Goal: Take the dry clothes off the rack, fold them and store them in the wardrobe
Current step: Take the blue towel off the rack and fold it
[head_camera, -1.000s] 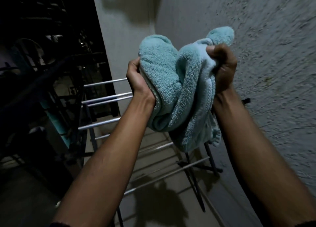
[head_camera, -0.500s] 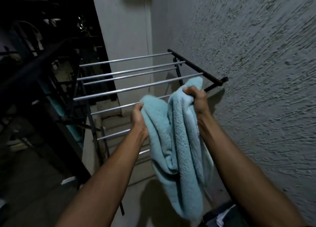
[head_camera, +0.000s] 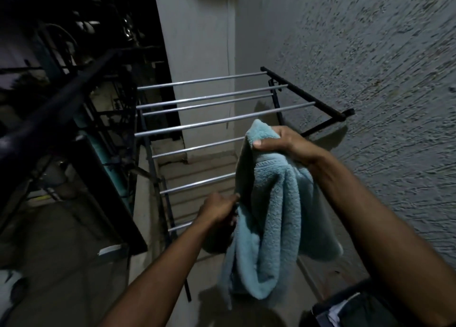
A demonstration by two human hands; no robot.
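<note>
A light blue towel (head_camera: 276, 218) hangs bunched in front of me, off the rack. My right hand (head_camera: 278, 143) grips its top corner, with the thumb pressed over the cloth. Lower down, my left hand (head_camera: 219, 208) pinches the towel's left edge at about mid-height. The drying rack (head_camera: 209, 123) stands behind the towel against the wall. Its silver bars carry nothing that I can see, and its lower right part is hidden by the towel.
A rough textured wall (head_camera: 357, 55) runs close along the right. A dark metal railing (head_camera: 61, 109) and a teal pipe (head_camera: 108, 169) stand to the left. Concrete steps (head_camera: 197, 169) lie beyond the rack. Something dark with white in it (head_camera: 345, 309) sits at the bottom right.
The towel has come down from in front of my face to chest height. My left hand has slid down its left edge. The right hand still holds the top corner.
</note>
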